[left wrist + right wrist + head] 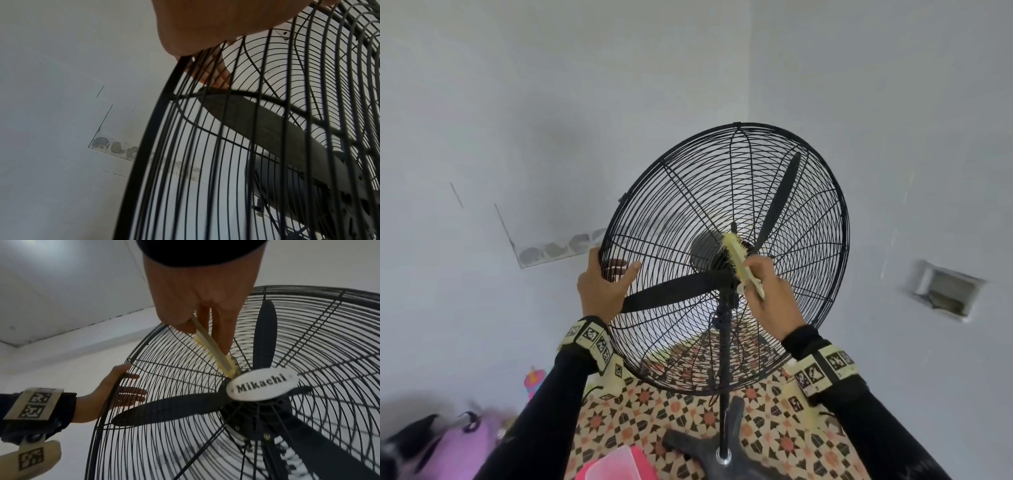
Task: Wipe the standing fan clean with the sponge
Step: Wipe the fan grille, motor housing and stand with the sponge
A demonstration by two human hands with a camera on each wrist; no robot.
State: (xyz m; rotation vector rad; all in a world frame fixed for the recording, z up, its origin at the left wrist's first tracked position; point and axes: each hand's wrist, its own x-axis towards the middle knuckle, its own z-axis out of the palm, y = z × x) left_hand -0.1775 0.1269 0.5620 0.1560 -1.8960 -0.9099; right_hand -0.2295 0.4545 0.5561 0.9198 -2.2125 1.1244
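At the left of the head view the left hand (pixel 604 284) grips the rim of the standing fan (pixel 726 257), thumb over the front of the black wire guard (pixel 671 212) and fingers curled behind it; the left wrist view shows those fingers (pixel 213 76) through the wires, just above the tip of one blade (pixel 257 123). That hold looks meant to steady the tilted head.

Moving right to the centre of the frame, the sponge (pixel 739 263), which here looks more like a thin pale-yellow brush with a bristled edge, is pinched in the right hand (pixel 770 294). Its long axis runs up and left from that hand toward the hub, roughly along a radial wire. In the right wrist view its far end (pixel 224 363) sits on the guard just above the oval badge (pixel 262 386) marked Mikachi, apparently touching the wires.

So the right hand is the working one and already at the hub; the next stroke probably runs outward along the spokes. Open guard lies on every side, widest toward the upper right of the head view, where another blade (pixel 780 198) stands behind the wires. The pole (pixel 724 370) and base (pixel 722 448) sit at the lower centre on patterned floor (pixel 640 407); a pink container (pixel 616 462) lies left of the base
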